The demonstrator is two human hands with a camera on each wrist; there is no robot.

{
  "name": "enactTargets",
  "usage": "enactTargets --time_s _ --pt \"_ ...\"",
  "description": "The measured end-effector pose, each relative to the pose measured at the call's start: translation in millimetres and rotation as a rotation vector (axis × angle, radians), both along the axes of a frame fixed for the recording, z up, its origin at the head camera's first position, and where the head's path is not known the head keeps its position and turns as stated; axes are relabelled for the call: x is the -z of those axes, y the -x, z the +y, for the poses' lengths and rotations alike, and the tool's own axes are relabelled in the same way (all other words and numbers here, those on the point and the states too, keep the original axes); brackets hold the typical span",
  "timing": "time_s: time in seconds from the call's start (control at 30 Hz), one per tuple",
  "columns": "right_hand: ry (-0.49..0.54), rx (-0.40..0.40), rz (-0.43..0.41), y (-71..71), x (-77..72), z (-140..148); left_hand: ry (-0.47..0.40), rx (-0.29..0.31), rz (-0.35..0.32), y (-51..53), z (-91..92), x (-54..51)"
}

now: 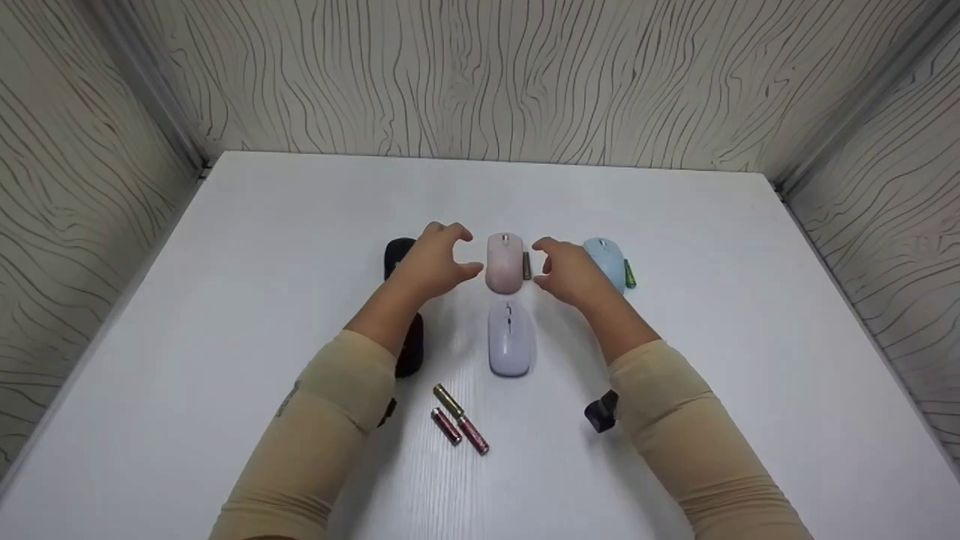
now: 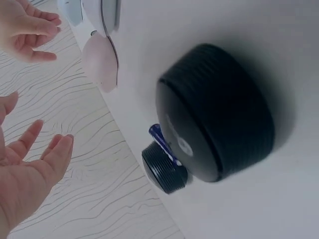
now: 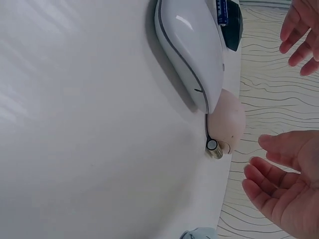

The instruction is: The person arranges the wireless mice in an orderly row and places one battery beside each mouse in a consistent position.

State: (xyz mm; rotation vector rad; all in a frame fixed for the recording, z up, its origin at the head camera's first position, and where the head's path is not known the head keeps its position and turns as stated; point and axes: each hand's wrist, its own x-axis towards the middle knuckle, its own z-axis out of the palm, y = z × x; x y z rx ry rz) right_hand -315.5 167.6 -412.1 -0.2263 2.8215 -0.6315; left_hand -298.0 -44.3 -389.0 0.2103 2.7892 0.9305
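Pink mouse (image 1: 505, 264) lies between left hand (image 1: 435, 260) and right hand (image 1: 568, 271), their empty fingers (image 2: 56, 160) curved and parted.

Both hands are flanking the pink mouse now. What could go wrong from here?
The right hand might nudge the battery beside the pink mouse and set it rolling. Drawn toward the person, that mouse could bump the lavender mouse. The left sleeve might sweep the three loose batteries if that arm swings inward.
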Motion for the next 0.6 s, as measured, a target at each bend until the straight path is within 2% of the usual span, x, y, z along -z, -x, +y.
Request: enactTargets --time_s 0.4,0.6 --pt "0.046 -0.029 -0.002 -25.8 -2.0 -3.5 0.006 0.020 0.006 -11.2 -22.0 17.1" --pt "0.053 -0.032 0.003 -34.2 -2.6 -6.9 0.005 0.037 0.007 -15.1 -29.4 23.4"
